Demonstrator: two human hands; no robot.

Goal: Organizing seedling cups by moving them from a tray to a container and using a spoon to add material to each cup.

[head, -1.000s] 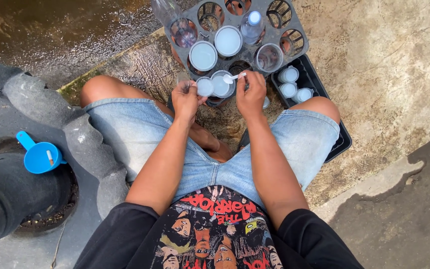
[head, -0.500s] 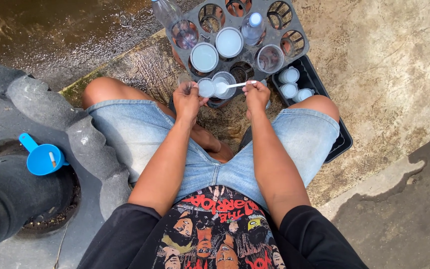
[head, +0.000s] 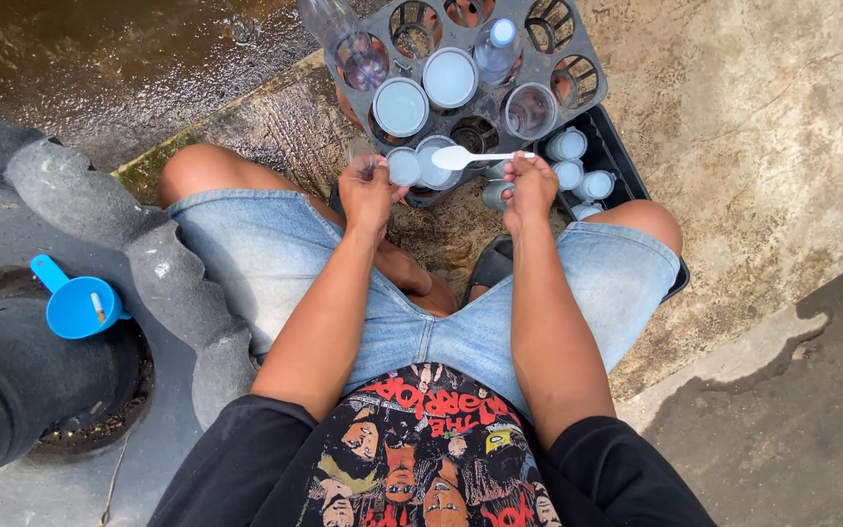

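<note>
Crate (head: 578,93) on ground ahead of knees, cups (head: 401,106) and bottle (head: 496,47) in its compartments. Tray (head: 626,161) of small bottles (head: 568,144) just right of crate. Scoop (head: 78,305) far left, on tyre (head: 12,381).

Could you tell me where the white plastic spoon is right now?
In the head view, the white spoon is held by the right hand, its bowl over the small cup in the left hand.

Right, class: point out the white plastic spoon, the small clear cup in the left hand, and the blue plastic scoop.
white plastic spoon (head: 457,157), head view, on its bowl.
small clear cup (head: 403,166), head view, on its milky top.
blue plastic scoop (head: 78,308), head view, inside its round bowl.
</note>
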